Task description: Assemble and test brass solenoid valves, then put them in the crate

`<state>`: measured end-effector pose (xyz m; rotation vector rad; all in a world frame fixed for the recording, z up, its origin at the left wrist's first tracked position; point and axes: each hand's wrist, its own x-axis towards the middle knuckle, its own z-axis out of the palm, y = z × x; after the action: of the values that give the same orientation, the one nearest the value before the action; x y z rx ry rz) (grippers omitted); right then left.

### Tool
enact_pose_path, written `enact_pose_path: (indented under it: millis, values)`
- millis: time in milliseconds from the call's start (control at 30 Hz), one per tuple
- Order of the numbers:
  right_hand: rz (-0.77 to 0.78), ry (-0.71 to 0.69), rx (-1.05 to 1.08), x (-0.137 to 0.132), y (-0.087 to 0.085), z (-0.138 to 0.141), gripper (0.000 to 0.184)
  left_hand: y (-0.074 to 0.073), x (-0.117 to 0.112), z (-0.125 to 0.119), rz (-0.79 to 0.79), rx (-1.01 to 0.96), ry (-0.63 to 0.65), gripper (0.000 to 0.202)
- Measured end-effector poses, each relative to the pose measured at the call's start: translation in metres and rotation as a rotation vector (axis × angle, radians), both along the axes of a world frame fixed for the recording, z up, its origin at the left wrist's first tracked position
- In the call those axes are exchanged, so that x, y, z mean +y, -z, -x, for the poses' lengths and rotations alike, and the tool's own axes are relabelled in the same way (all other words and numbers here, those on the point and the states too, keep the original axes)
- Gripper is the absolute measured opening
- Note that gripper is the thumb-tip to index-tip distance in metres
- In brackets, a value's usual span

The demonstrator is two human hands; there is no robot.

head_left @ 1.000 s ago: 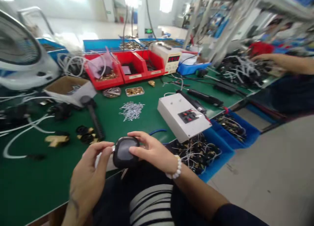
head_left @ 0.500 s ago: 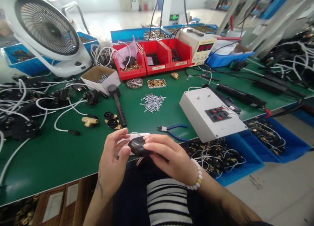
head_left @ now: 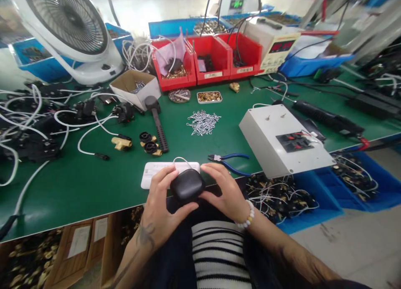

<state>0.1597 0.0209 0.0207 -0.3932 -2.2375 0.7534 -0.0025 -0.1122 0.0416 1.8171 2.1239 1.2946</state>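
Note:
A rounded black plastic part (head_left: 187, 186) sits between both of my hands at the near edge of the green table (head_left: 78, 184). My left hand (head_left: 161, 207) curls round its left and lower side, thumb under it. My right hand (head_left: 224, 193), with a bead bracelet at the wrist, presses on its right side with bent fingers. Just behind the part lies a flat white plate (head_left: 156, 172) with a thin white wire. Blue-handled pliers (head_left: 230, 160) lie a little to the right of it.
A white box with black switches (head_left: 282, 140) stands at the right. Ahead lie a pile of small metal clips (head_left: 203, 122), a black rod tool (head_left: 158, 122), brass fittings (head_left: 121, 143), red bins (head_left: 213, 59), a fan (head_left: 69, 26) and tangled white cables (head_left: 37, 122). Blue bins of wired parts (head_left: 313, 188) hang off the right edge.
The view has swung left and down toward the table. Both hands have stayed on the black part, turning it so that its rounded top faces up, and my left thumb has moved beneath it.

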Motion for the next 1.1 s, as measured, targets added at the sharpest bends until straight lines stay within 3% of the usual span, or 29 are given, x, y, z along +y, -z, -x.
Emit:
enact_pose_path:
  millis: [133, 333, 467, 567, 633, 800, 967, 1100]
  values:
    - [0.081, -0.032, -0.025, -0.006, 0.003, 0.0, 0.053, 0.01, -0.006, 0.001, 0.035, 0.053, -0.024, 0.079]
    - [0.206, -0.035, 0.003, -0.014, -0.004, -0.004, 0.054, 0.014, -0.011, -0.003, -0.004, -0.063, -0.02, 0.088]
    - [0.545, -0.109, 0.062, -0.021, -0.017, -0.01, 0.057, 0.012, -0.012, -0.011, -0.124, -0.102, -0.049, 0.095]
    - [0.867, -0.243, 0.122, -0.025, -0.026, -0.012, 0.056, 0.008, -0.01, -0.02, -0.128, -0.113, -0.112, 0.081]
    - [0.988, -0.291, 0.145, -0.027, -0.031, -0.012, 0.055, 0.006, -0.009, -0.025, -0.131, -0.12, -0.125, 0.075]
    - [1.024, -0.266, 0.185, -0.025, -0.035, -0.016, 0.049, 0.007, -0.008, -0.03, -0.194, -0.142, -0.063, 0.079]
    - [1.037, -0.267, 0.218, -0.025, -0.034, -0.022, 0.048, 0.011, -0.012, -0.028, -0.206, -0.352, 0.005, 0.087]
    - [1.059, -0.277, 0.224, -0.027, -0.033, -0.023, 0.048, 0.009, -0.013, -0.029, -0.195, -0.452, 0.004, 0.077]
